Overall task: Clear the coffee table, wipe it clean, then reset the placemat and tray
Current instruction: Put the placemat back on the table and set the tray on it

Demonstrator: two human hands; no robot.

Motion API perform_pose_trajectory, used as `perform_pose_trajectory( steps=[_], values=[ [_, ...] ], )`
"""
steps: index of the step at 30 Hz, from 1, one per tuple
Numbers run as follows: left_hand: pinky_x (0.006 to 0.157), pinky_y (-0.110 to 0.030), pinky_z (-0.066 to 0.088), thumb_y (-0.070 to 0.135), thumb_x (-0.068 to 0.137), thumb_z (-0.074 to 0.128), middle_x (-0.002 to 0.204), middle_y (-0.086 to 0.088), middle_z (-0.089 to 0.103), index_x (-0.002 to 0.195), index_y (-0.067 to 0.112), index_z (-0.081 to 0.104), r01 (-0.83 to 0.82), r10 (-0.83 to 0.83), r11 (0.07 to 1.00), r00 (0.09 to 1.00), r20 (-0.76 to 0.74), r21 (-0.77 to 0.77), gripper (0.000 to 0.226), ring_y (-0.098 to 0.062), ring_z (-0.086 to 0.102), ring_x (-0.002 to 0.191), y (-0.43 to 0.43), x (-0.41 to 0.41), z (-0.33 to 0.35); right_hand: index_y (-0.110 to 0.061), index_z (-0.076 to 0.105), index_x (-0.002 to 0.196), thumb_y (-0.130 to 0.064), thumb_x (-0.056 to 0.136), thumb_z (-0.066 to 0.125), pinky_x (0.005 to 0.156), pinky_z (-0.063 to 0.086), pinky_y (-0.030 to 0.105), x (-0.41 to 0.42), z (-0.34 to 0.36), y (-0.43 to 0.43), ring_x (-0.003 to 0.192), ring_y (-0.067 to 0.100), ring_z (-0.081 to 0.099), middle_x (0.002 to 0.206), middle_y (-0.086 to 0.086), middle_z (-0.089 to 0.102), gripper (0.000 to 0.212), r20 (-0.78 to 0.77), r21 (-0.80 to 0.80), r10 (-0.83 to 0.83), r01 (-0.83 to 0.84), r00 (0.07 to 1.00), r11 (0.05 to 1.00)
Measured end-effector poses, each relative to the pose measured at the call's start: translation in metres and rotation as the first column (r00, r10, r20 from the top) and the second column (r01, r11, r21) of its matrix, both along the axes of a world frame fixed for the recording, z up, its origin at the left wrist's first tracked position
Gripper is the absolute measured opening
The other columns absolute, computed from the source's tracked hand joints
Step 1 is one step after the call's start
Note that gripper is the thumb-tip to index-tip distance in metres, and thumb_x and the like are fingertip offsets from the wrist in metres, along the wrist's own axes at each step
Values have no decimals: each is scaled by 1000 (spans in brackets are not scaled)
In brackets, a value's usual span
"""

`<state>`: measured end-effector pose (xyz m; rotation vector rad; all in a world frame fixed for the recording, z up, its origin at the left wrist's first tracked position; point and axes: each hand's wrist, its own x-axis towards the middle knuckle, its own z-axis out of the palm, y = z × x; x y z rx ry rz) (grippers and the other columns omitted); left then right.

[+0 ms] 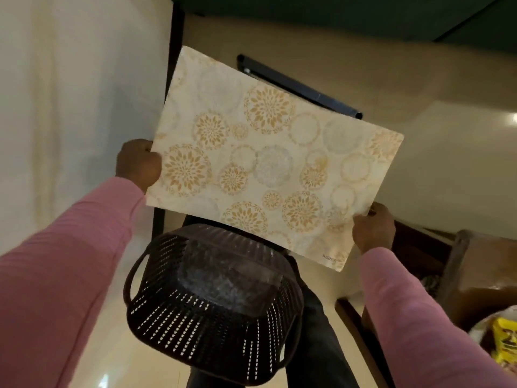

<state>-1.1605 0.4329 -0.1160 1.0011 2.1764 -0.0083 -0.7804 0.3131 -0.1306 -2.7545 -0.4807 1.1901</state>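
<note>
A cream placemat (265,161) printed with gold and grey flower circles is held up flat in the air in front of me, tilted down to the right. My left hand (138,163) grips its left edge with curled fingers. My right hand (373,228) pinches its lower right edge. Both arms wear pink sleeves. Below the placemat sits a dark perforated plastic basket (212,303) with side handles; it appears empty inside.
A dark wooden table edge (419,247) and a brown box lie at the lower right, with a yellow packet (503,343) beside them. A pale curtain (70,107) hangs at the left. A dark bar (299,85) lies on the beige floor behind the placemat.
</note>
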Motion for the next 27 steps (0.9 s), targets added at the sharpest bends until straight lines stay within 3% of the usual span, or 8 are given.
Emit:
perform_pose_trajectory(
  steps=[2, 5, 8, 15, 18, 22, 24, 27],
  values=[
    [55, -21, 43, -1, 87, 49, 75, -3, 58, 72, 10, 63, -21, 21, 997, 1000, 1, 73, 24, -26, 57, 78, 5, 2, 24, -11, 59, 118, -9, 88, 59, 80, 45, 32, 8, 17, 3, 99, 29, 61, 107, 7, 66, 30, 16, 30, 30, -31, 999, 999],
    [71, -28, 43, -1, 87, 52, 89, -3, 62, 87, 18, 67, -64, 66, 976, 998, -3, 206, 24, -22, 57, 81, 8, 15, 67, -10, 62, 112, -10, 88, 61, 79, 48, 35, 14, 48, 5, 92, 30, 62, 103, 9, 68, 24, 56, 105, 35, -41, 998, 994],
    [73, -29, 44, -1, 88, 55, 92, -3, 62, 88, 20, 67, -116, 110, 956, 993, 35, 271, 24, -21, 58, 83, 6, 22, 107, -7, 64, 110, -8, 88, 60, 84, 51, 43, 22, 84, 6, 95, 34, 63, 101, 12, 68, 22, 98, 221, 23, -44, 995, 974],
    [67, -23, 48, -1, 89, 57, 91, -3, 65, 94, 14, 70, -289, 217, 909, 943, 251, 300, 21, -17, 59, 81, -39, 27, 204, -6, 65, 112, -8, 89, 59, 85, 45, 37, 44, 187, -4, 101, 35, 61, 108, 15, 68, 24, 185, 366, 69, -134, 980, 921],
    [58, -18, 45, -4, 89, 57, 82, 4, 63, 96, 16, 70, -363, 266, 888, 906, 329, 281, 24, -14, 59, 80, -90, 27, 247, -7, 65, 112, -9, 87, 60, 89, 47, 40, 45, 237, -38, 103, 36, 61, 109, 15, 68, 26, 227, 386, 93, -177, 969, 905],
    [54, -16, 45, -4, 87, 60, 88, 1, 65, 98, 16, 70, -413, 300, 876, 871, 389, 249, 26, -11, 59, 74, -161, 17, 282, -9, 67, 111, -11, 85, 62, 86, 48, 37, 42, 286, -97, 99, 34, 63, 106, 14, 70, 26, 255, 405, 89, -190, 963, 895],
    [60, -19, 46, -3, 86, 62, 96, -2, 66, 104, 12, 71, -424, 311, 873, 865, 395, 242, 25, -9, 56, 70, -198, 7, 289, -9, 68, 111, -10, 85, 62, 86, 48, 37, 36, 302, -133, 99, 33, 63, 106, 14, 70, 26, 260, 425, 68, -177, 963, 888],
    [72, -23, 47, -1, 87, 63, 101, -4, 64, 111, 6, 70, -407, 307, 882, 878, 368, 236, 25, -16, 57, 79, -246, -5, 297, -6, 68, 111, -10, 85, 65, 85, 47, 37, 23, 314, -188, 101, 34, 63, 108, 15, 69, 26, 258, 421, 61, -169, 964, 891]
  ],
)
